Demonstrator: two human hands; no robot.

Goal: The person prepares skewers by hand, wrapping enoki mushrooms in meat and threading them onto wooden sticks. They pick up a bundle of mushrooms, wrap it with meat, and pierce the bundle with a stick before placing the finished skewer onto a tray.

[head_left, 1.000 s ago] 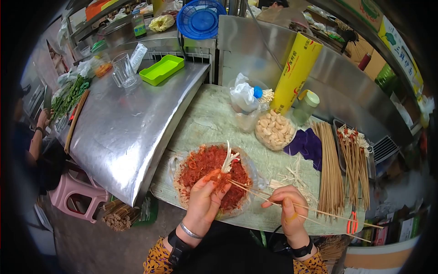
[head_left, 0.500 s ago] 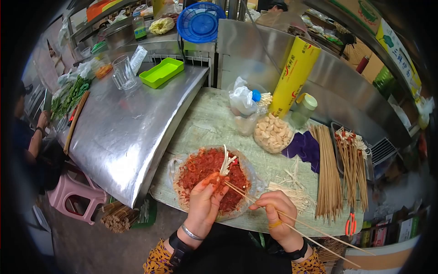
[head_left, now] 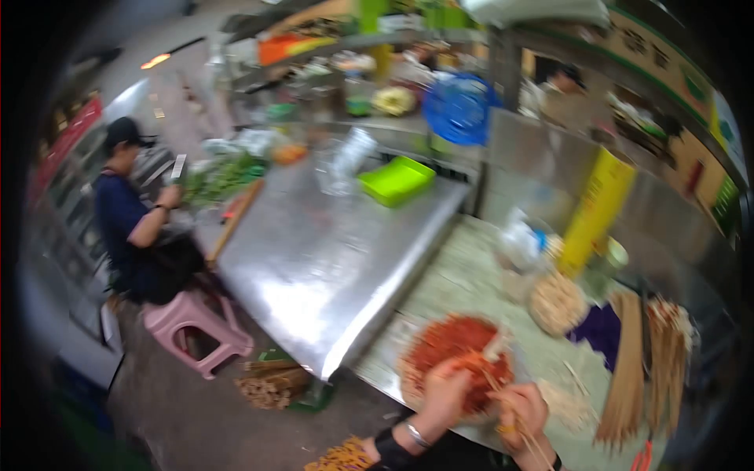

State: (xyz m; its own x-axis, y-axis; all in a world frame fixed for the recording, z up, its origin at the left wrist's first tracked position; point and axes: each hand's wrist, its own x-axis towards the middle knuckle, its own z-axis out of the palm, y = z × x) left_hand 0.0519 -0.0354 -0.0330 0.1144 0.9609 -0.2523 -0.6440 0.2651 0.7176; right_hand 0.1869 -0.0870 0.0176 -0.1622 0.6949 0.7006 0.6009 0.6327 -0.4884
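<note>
My left hand (head_left: 446, 390) is closed over the front of a bowl of red minced meat (head_left: 444, 337), pinching a small bunch of enoki mushrooms (head_left: 496, 345) whose pale stems stick up past the fingers. My right hand (head_left: 525, 410) sits just to its right, closed around thin wooden skewers (head_left: 537, 449). Their upper ends reach the left fingers; the lower ends run down toward the frame's bottom edge. Motion blur hides whether the tips pass into the mushrooms. Loose enoki strands (head_left: 567, 404) lie on the table right of the bowl.
Bundled bare skewers (head_left: 622, 369) lie at right beside a tray of filled skewers (head_left: 667, 361) and orange-handled scissors (head_left: 643, 457). Peeled garlic (head_left: 557, 302) and a yellow cling-film box (head_left: 598, 212) stand behind. At left, a person (head_left: 129, 212) sits on a pink stool (head_left: 196, 326), holding a cleaver (head_left: 178, 169).
My view has swung left and up, so the table appears lower and further right, and the seated person is now fully visible. Both hands keep their grip near the bowl.
</note>
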